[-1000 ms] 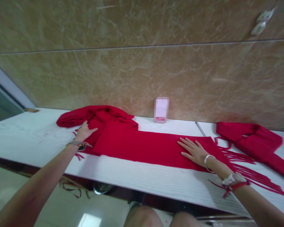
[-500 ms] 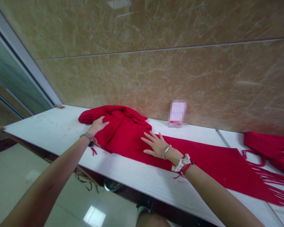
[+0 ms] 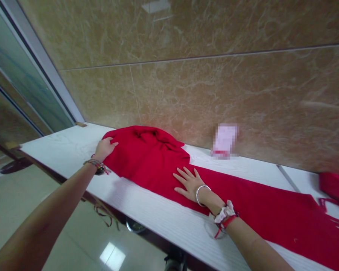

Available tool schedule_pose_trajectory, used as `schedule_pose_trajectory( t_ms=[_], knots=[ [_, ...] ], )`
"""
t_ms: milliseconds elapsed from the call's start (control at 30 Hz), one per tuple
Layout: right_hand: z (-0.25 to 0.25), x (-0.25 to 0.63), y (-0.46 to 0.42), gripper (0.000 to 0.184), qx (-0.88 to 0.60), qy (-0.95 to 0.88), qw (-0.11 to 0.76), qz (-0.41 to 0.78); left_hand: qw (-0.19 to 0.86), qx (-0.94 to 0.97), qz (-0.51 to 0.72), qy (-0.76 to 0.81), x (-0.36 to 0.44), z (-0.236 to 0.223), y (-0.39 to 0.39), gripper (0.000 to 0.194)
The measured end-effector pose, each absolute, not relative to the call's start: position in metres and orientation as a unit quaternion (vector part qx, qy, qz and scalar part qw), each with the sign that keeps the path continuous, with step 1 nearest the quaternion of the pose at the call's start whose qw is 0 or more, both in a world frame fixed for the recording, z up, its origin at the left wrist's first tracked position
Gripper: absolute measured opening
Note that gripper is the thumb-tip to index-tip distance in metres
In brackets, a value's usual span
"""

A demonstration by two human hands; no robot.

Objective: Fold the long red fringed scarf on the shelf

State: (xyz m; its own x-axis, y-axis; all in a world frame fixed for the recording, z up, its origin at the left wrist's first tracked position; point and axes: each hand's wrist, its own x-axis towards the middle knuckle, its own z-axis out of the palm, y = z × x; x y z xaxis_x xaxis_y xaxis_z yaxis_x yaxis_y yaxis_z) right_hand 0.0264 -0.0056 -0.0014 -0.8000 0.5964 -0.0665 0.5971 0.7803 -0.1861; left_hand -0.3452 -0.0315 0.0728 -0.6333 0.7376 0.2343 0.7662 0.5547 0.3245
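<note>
A long red scarf [image 3: 243, 192] lies along the white tabletop, its fringe at the right end partly out of frame. At its left end the cloth is bunched in loose folds. My left hand [image 3: 105, 148] is at the outer left edge of that bunch, closed on the cloth, with some fingertips hidden in it. Flat on the scarf's middle rests my right hand [image 3: 189, 183], fingers spread and holding nothing.
A marble-tiled wall [image 3: 200, 94] runs behind the narrow white table [image 3: 147, 205]. A pixelated pale pink item [image 3: 225, 140] stands against the wall. More red cloth [image 3: 335, 188] lies at the far right. A metal-framed glass panel [image 3: 25, 64] is at the left.
My left hand has moved left, drawing the scarf's cloth outward with it. My right hand stays flat on the scarf. The view has shifted slightly to the left.
</note>
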Motion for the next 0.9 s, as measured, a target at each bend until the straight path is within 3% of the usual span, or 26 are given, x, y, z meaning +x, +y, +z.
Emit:
schedule_pose_trajectory(
  t_ms=[200,467,633,900],
  knots=[
    [-0.002,0.028,-0.006,0.060,0.313,0.943,-0.007,-0.111,0.073,-0.383,-0.170,-0.905,-0.331,0.039,-0.039,0.057],
    [0.004,0.029,-0.008,0.060,0.313,0.944,0.006,-0.106,0.071,-0.515,-0.043,-0.853,-0.314,0.016,-0.035,0.048],
    [0.005,0.025,-0.007,0.063,0.315,0.943,0.012,-0.110,0.118,-0.539,-0.060,-0.832,-0.296,0.019,-0.029,0.051],
    [0.004,0.042,-0.008,0.057,0.338,0.937,0.017,-0.092,0.057,-0.587,-0.022,-0.807,-0.270,0.007,-0.028,0.057]
  ],
)
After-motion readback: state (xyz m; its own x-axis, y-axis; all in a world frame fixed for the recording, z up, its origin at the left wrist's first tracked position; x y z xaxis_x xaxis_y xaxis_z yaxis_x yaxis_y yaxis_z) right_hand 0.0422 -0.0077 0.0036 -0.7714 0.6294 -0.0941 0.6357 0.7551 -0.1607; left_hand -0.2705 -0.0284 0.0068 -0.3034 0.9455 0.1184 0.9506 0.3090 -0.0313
